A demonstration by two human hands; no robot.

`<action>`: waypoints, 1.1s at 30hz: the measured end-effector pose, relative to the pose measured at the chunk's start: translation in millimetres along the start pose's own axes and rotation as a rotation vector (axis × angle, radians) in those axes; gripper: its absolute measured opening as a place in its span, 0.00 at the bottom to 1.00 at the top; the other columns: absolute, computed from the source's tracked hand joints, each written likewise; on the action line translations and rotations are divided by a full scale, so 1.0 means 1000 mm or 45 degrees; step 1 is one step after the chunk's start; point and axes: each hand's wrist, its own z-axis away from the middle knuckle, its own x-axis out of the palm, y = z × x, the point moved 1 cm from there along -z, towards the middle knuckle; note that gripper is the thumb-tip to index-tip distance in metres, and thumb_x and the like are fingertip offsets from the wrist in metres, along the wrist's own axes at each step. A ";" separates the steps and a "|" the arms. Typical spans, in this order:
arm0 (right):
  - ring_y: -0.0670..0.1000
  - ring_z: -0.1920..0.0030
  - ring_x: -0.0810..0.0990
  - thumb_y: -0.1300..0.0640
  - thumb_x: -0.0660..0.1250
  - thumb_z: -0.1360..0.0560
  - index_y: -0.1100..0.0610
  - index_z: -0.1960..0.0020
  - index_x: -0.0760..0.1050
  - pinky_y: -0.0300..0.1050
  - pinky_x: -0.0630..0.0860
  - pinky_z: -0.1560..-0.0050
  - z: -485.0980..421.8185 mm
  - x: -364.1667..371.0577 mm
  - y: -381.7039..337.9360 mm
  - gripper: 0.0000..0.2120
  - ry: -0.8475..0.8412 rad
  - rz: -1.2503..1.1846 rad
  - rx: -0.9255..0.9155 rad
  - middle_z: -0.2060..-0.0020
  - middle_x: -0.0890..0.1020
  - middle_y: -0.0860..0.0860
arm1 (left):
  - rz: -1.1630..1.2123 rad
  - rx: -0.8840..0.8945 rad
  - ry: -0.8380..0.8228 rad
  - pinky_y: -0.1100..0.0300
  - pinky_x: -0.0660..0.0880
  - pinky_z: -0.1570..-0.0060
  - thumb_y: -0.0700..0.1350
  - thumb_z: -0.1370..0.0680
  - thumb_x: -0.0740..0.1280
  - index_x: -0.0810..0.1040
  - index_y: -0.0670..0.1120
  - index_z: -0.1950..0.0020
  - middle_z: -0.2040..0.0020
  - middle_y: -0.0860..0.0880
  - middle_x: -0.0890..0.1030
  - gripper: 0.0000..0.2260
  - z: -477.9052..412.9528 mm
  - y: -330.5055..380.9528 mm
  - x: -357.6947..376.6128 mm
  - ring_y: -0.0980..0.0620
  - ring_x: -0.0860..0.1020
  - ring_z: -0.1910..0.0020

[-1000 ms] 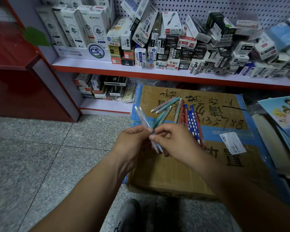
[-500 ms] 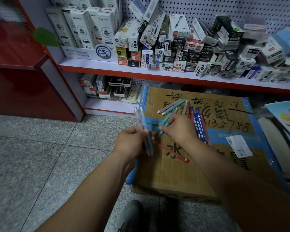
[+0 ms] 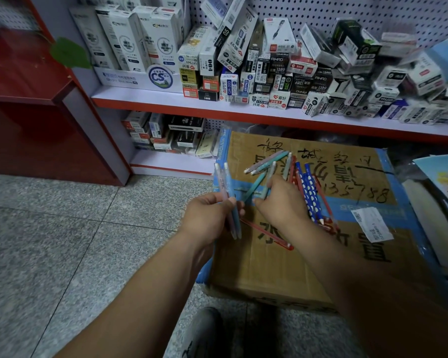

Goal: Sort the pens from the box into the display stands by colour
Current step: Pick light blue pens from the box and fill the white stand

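A shut cardboard box lies on the floor with loose pens on its lid. My left hand grips two pale pens, one pink and one blue, upright at the box's left edge. My right hand reaches over the lid and its fingers pinch a teal pen in the pile. Beside it lie more teal and pink pens, blue dotted pens and red ones. One red pen lies alone nearer me. No display stand is visible.
A red-edged shelf packed with stationery boxes runs behind the box, under a pegboard. A lower shelf holds more packs. A red cabinet stands left. Books are stacked right. Grey tiled floor spreads left.
My hands have parted: the left keeps two pale pens, a red pen now lies on the lid, and my right hand has moved forward into the pen pile.
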 end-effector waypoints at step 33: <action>0.38 0.61 0.80 0.56 0.73 0.25 0.48 0.49 0.82 0.36 0.75 0.59 0.042 -0.010 -0.010 0.06 -0.444 -0.808 -0.261 0.60 0.83 0.43 | 0.090 -0.001 0.096 0.49 0.82 0.59 0.33 0.24 0.70 0.80 0.34 0.45 0.51 0.35 0.84 0.08 0.010 0.007 -0.013 0.43 0.83 0.60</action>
